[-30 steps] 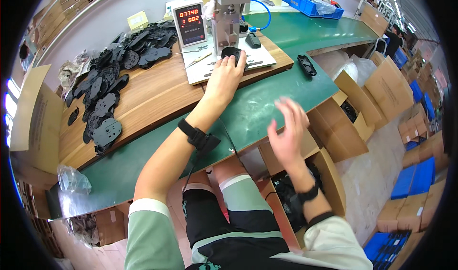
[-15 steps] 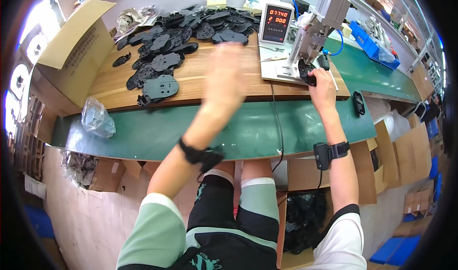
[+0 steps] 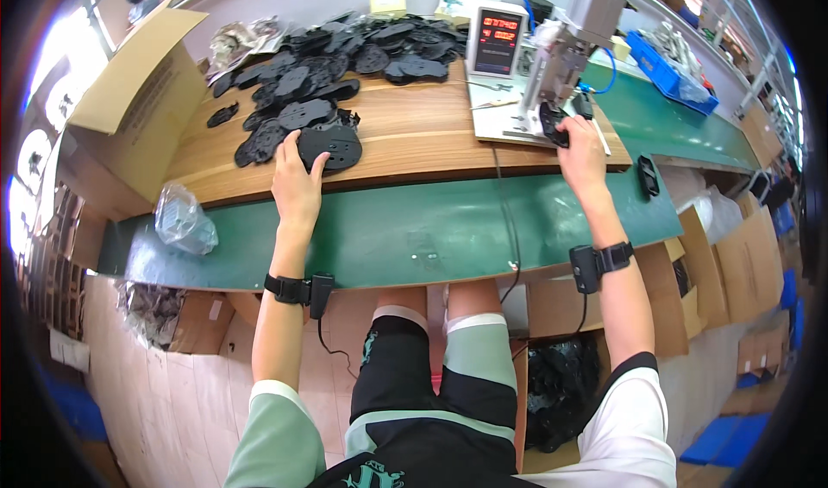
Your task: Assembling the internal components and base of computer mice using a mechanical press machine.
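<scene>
Left hand (image 3: 297, 182) and right hand (image 3: 584, 153) are both closed on parts. Well to the left of the upright grey metal press (image 3: 556, 65), a flat black rounded plate (image 3: 335, 148) with small holes is gripped at its left end between the left thumb and fingers. Directly below the press, a curved black part (image 3: 552, 125) is pinched at its near end by the right hand, its outline partly hidden. Left of the press, a heap of flat black pieces (image 3: 319, 65) is spread over a brown wood-grained board (image 3: 414, 134). Just left of the press, a white display box (image 3: 496, 44) with red digits is placed. Right of the press, an elongated black part (image 3: 648, 176) is seen on the green desk (image 3: 388, 238).
</scene>
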The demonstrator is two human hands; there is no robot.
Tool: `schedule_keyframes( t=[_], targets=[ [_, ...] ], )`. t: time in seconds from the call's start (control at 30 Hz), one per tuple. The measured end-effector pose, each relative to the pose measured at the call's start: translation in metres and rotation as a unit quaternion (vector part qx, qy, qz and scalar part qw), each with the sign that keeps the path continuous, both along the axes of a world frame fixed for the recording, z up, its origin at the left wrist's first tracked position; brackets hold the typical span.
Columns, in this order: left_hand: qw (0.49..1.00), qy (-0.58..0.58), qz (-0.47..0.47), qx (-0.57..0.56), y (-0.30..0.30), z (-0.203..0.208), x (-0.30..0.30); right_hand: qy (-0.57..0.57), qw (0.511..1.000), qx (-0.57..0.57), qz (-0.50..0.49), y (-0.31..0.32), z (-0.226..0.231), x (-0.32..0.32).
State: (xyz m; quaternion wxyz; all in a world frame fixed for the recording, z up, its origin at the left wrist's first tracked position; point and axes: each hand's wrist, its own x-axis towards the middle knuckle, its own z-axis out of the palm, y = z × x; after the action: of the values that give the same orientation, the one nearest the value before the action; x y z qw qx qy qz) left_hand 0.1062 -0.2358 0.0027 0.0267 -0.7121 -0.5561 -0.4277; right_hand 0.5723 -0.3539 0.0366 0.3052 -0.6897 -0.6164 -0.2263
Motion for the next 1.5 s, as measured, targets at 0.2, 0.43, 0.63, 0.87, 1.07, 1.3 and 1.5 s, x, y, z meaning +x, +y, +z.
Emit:
schedule_keyframes(
  t=[0.2,0.43,0.63,0.87,1.07,1.3,1.5],
  targets=[
    [0.982,-0.138,-0.117,0.048,0.008,0.028,0.049,-0.012,0.999,0.024,0.024,0.006,0.001,-0.004],
    [0.948,0.022,-0.317,0.035,-0.027,0.022,0.113,-0.007,1.0,0.022,-0.003,0.002,-0.002,-0.002],
    [0.951,0.079,-0.294,-0.051,-0.043,0.008,0.12,-0.002,1.0,0.018,-0.004,0.002,-0.001,-0.006],
    [0.912,0.08,-0.403,0.003,-0.048,0.031,0.153,0.009,1.0,0.002,0.023,0.005,0.007,0.004],
    [0.873,0.163,-0.42,0.189,-0.054,0.041,0.244,0.254,0.956,0.147,0.012,-0.062,-0.005,0.023],
    [0.88,0.246,-0.371,0.166,-0.043,0.032,0.328,0.267,0.941,0.17,-0.121,-0.262,-0.087,-0.044],
    [0.891,0.256,-0.353,0.129,-0.047,0.027,0.349,0.3,0.9,-0.011,-0.316,-0.403,-0.205,-0.078]
  ],
)
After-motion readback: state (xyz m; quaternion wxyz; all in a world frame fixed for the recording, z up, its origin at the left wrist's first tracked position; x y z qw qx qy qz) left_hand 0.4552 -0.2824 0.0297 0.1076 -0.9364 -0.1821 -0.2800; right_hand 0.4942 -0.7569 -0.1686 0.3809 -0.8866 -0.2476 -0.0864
